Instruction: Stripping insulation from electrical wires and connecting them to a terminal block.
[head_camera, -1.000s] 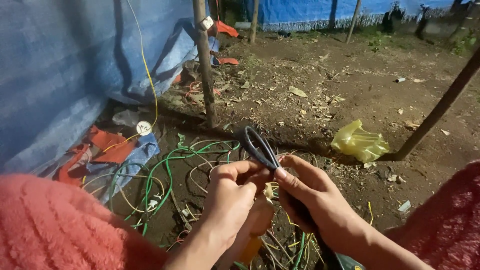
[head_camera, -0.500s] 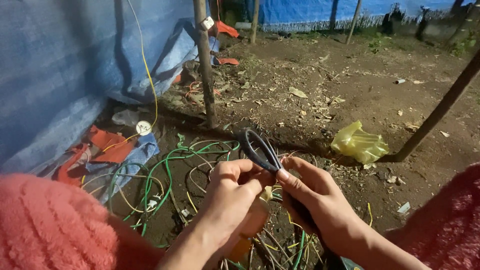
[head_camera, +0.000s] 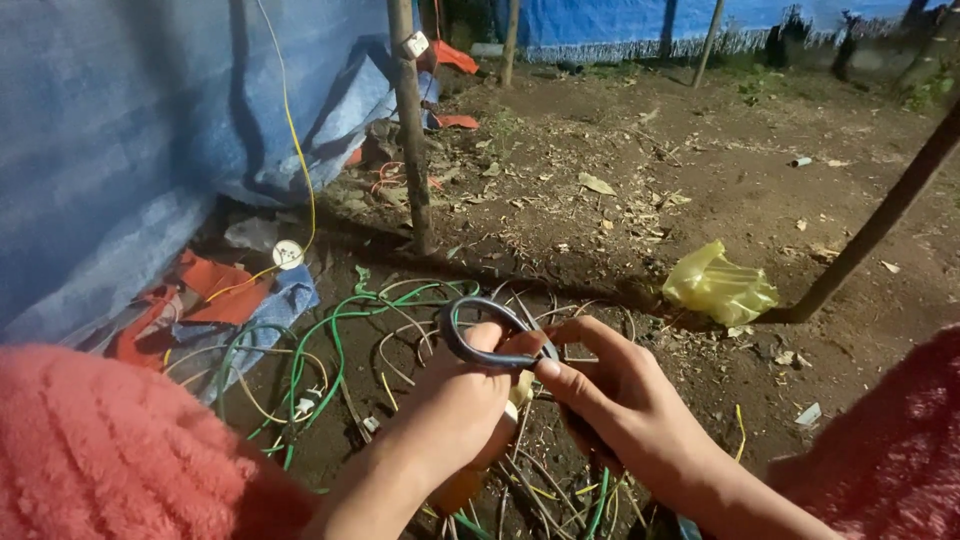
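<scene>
Right now my left hand (head_camera: 455, 410) and right hand (head_camera: 625, 400) both pinch a dark wire loop (head_camera: 480, 335), fingers pressed onto its near end. It arches up and far-left from them, over the tangled green wires (head_camera: 320, 340) on the ground.

Left hand (head_camera: 462, 405): fingers curled shut, thumb up, knuckles toward camera | Right hand (head_camera: 615, 395): closed grip, index finger extended toward left, touching it | Forearms: both bare, converging at frame centre from below, sleeves red.
</scene>
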